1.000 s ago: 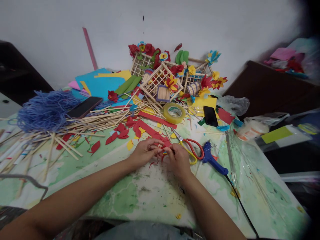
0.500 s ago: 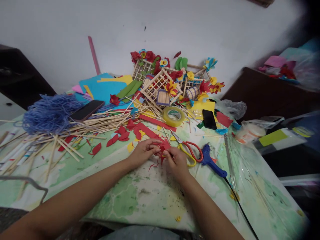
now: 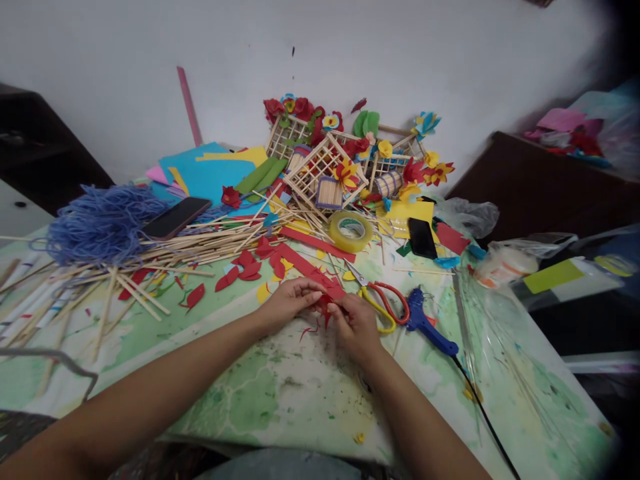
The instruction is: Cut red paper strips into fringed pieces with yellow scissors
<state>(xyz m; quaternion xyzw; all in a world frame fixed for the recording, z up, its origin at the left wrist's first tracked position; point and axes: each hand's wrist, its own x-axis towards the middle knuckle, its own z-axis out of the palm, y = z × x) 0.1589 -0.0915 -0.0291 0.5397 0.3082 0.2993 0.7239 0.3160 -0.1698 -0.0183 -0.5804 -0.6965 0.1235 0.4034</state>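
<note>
Between my two hands is a small red piece [image 3: 325,308], its exact shape partly hidden by fingers. My left hand [image 3: 290,305] pinches it from the left, and the fingers of my right hand [image 3: 356,325] are closed on its right side. Red strips [image 3: 300,261] and red petal shapes [image 3: 245,267] lie just beyond my left hand. Scissors [image 3: 387,303] with red and yellow handles rest beside my right hand, near a blue glue gun [image 3: 430,327]. A roll of clear tape [image 3: 351,232] lies farther back.
Wooden sticks [image 3: 215,243], blue yarn [image 3: 100,223] and a phone [image 3: 177,219] cover the left side. Stick frames [image 3: 325,170] with paper flowers stand against the wall. A second phone [image 3: 421,238] and plastic bags [image 3: 467,217] lie on the right; a black cord [image 3: 487,417] runs forward.
The view has shifted slightly, so things appear a little to the right. My hands stay close together on the red piece, with only small finger movement.
</note>
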